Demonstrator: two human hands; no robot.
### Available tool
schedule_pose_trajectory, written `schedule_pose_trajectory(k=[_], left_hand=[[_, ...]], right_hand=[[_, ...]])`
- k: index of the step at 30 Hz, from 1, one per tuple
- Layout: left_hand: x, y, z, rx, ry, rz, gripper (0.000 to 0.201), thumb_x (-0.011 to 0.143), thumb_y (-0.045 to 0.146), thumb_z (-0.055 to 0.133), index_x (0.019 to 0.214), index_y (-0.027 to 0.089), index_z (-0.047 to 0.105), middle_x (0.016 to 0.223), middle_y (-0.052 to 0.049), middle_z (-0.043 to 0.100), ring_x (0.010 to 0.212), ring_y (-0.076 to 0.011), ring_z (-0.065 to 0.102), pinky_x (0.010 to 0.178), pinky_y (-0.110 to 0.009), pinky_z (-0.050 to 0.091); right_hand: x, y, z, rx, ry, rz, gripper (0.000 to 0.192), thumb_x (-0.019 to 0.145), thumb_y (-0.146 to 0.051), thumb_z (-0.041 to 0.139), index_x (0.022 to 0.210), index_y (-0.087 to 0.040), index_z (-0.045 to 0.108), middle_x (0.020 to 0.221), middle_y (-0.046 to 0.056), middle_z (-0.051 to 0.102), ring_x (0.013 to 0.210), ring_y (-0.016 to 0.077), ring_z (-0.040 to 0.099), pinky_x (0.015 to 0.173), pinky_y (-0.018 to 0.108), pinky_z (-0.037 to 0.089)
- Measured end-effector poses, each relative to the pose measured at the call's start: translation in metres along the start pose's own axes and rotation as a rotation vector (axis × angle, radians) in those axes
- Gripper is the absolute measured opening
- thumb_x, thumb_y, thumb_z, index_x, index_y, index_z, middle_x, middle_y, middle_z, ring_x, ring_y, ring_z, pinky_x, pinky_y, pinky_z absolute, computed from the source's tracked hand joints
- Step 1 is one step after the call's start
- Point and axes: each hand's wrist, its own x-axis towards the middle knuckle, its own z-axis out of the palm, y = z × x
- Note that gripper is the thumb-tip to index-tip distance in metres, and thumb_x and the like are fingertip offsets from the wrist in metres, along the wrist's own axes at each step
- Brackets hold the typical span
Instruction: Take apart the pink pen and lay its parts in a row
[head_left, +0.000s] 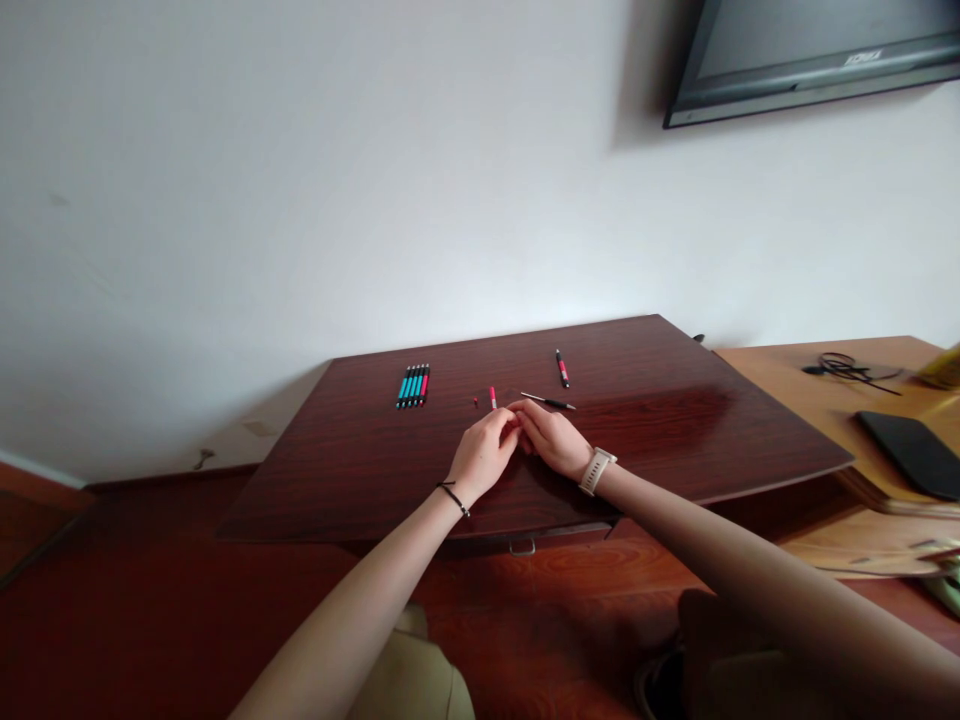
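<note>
My knees sit at the bottom edge, nearest the camera, above a red-brown floor. My two bare forearms reach from 6 o'clock up to a dark wooden desk [360, 470]. My left hand [486, 452], with a thin black band at the wrist, and my right hand [551, 440], with a pale watch [597, 470], meet at the centre of the desk, fingertips touching. The fingers of both hands are curled and pressed together over something small; what they pinch is hidden, so I cannot tell. Just beyond my fingertips, at 12 o'clock, lies a short pink pen part [493, 397], with a tiny dark bit beside it at 11. At 1 o'clock, near my right hand, rests a thin black refill [549, 401]; farther at 1 lies a red and black pen [562, 368]. At 10 o'clock, well apart, a row of pens [413, 385] lies side by side, teal with one red.
</note>
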Motion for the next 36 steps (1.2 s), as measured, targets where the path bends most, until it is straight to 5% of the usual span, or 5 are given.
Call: schedule_pose_trajectory(k=[9,17,24,36], left_hand=[[0.013,-0.014,-0.002,-0.166,0.085,-0.025,0.009,0.096,0.014,0.063,0.096,0.022,0.068,0.095,-0.003,0.075,0.087,-0.0182,0.071,0.082,-0.030,0.056],[0.027,-0.048,-0.034,-0.020,0.212,-0.048,0.007,0.098,0.019,0.064,0.097,0.021,0.070,0.101,-0.005,0.074,0.088,-0.0182,0.070,0.085,-0.031,0.056],[0.025,-0.087,-0.055,0.338,0.121,-0.235,0.015,0.094,0.009,0.064,0.093,0.021,0.072,0.098,-0.006,0.073,0.090,-0.0214,0.070,0.085,-0.033,0.054],[0.031,-0.101,-0.049,0.449,0.042,-0.290,0.016,0.094,0.013,0.063,0.095,0.021,0.077,0.099,-0.009,0.072,0.091,-0.0240,0.070,0.087,-0.034,0.055]], right_hand=[[0.013,0.014,-0.005,0.120,-0.178,0.057,0.028,0.105,-0.037,0.053,0.118,-0.019,0.069,0.090,0.006,0.076,0.077,0.0173,0.070,0.073,0.031,0.058],[0.015,0.016,-0.020,0.187,-0.116,0.199,0.024,0.101,-0.041,0.059,0.105,-0.019,0.067,0.091,0.007,0.081,0.068,0.0144,0.072,0.064,0.026,0.059],[0.027,0.020,-0.017,0.224,-0.012,0.184,0.027,0.100,-0.045,0.062,0.104,-0.019,0.066,0.094,0.009,0.082,0.078,0.0170,0.077,0.074,0.029,0.063],[0.052,0.008,0.001,0.369,0.039,0.151,0.038,0.091,-0.058,0.073,0.093,-0.023,0.060,0.096,0.009,0.082,0.086,0.0220,0.079,0.079,0.035,0.063]])
